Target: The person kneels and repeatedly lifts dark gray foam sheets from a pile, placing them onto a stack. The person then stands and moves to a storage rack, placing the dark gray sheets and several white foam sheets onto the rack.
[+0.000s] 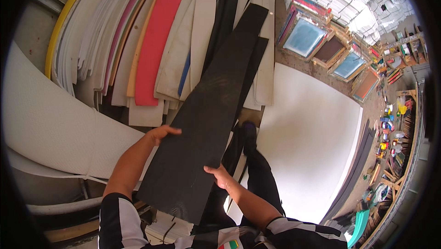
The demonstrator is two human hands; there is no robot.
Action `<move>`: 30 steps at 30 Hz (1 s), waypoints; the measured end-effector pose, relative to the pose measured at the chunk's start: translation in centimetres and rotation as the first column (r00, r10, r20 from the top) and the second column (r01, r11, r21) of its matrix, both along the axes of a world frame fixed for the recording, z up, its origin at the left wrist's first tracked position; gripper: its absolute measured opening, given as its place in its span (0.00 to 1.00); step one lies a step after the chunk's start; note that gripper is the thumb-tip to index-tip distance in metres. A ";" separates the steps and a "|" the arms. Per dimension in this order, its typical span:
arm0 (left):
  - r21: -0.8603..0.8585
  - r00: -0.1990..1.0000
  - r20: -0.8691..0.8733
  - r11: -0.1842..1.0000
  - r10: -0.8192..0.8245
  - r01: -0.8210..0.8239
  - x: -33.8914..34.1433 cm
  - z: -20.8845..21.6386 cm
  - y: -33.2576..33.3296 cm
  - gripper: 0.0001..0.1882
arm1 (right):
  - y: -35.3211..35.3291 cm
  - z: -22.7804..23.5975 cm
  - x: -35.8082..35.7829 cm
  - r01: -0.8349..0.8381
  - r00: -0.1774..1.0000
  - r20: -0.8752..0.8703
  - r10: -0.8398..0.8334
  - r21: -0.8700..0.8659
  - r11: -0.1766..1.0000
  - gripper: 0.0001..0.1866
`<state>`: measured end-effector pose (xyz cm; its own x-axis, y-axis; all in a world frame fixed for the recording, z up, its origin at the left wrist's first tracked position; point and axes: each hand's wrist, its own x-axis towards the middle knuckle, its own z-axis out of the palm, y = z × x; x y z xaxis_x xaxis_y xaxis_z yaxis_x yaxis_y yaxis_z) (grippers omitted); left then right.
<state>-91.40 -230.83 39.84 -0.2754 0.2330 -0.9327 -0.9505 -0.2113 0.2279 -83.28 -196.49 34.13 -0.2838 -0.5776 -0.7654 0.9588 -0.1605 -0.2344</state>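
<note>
A long black sheet (197,125) lies slantwise in front of me, wide at my end and narrower at the far end. My left hand (164,133) is closed on its left edge, thumb on top and the other fingers mostly hidden underneath. On the right edge, closer to my body, my right hand (219,176) holds the same sheet with the thumb over its face. Another black piece (257,61) shows from under its right side. The far end rests over pale strips (265,24).
Stacked strips, among them a red one (161,42), fill the far left. A big white roll (59,116) bulges at the left. On the right, a white sheet (312,134) covers the floor beside my leg. Framed screens (304,38) lean at the far right, near cluttered containers (386,125).
</note>
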 end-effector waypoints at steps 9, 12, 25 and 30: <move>-0.076 0.919 -0.125 0.927 -0.375 0.368 -1.6 0.6 0.4 0.47 | -1.0 -12.3 -27.2 0.234 0.938 0.242 -0.249 0.091 0.968 0.39; -0.107 0.879 -0.118 0.886 -0.461 0.451 -1.3 0.7 -0.1 0.50 | -3.1 -17.1 -34.1 0.180 0.936 0.279 -0.216 0.149 0.972 0.42; -0.937 0.888 -0.155 0.349 -0.434 0.007 -36.3 -29.1 -0.2 0.55 | -0.1 -19.9 -37.1 -0.086 0.996 -0.011 0.093 0.273 0.958 0.35; -0.909 0.955 0.106 0.362 -0.277 0.205 -46.9 -30.2 6.4 0.50 | 5.1 -19.5 -39.2 -0.065 0.987 -0.115 0.113 0.357 0.932 0.39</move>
<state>-138.32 -224.45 9.65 -0.4142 -0.6698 -0.6162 -0.9026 0.3894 0.1835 -122.43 -191.44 14.59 -0.3560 -0.3058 -0.8830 0.9220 0.0394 -0.3853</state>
